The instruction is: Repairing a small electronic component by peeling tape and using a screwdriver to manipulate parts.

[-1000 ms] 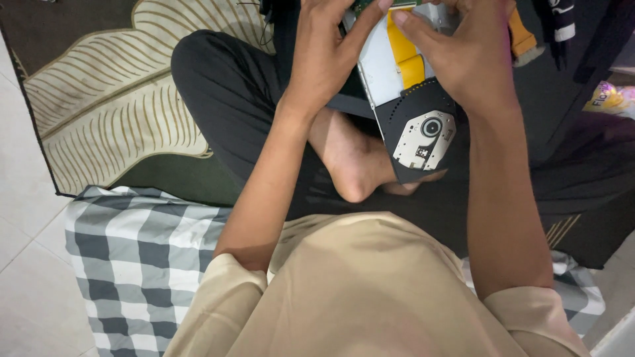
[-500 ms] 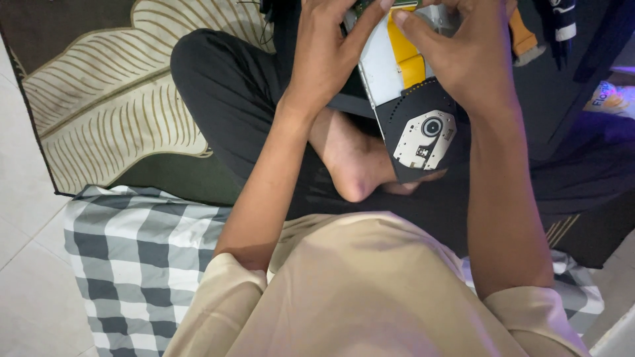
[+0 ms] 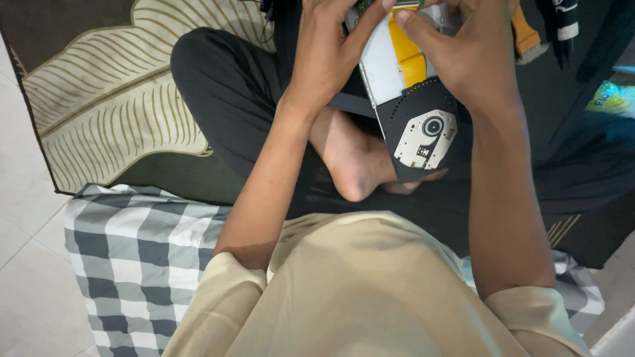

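Both my hands hold an opened slim optical disc drive (image 3: pixel 413 99) up over my crossed legs. Its black tray shows a round spindle and a silver laser plate, above that a white metal part with a yellow flat cable. My left hand (image 3: pixel 327 49) grips the drive's left edge, fingers curled at its top. My right hand (image 3: pixel 463 56) grips the right side, with a fingertip pressing near the yellow cable at the top. The drive's upper end is cut off by the frame edge.
I sit cross-legged in black trousers (image 3: pixel 231 99), one bare foot (image 3: pixel 354 165) under the drive. A grey-and-white checked cushion (image 3: pixel 139 258) lies beneath me on a dark rug with a cream leaf pattern (image 3: pixel 112 106). White floor tiles (image 3: pixel 26 198) at left; dark items and orange part (image 3: pixel 526 30) at upper right.
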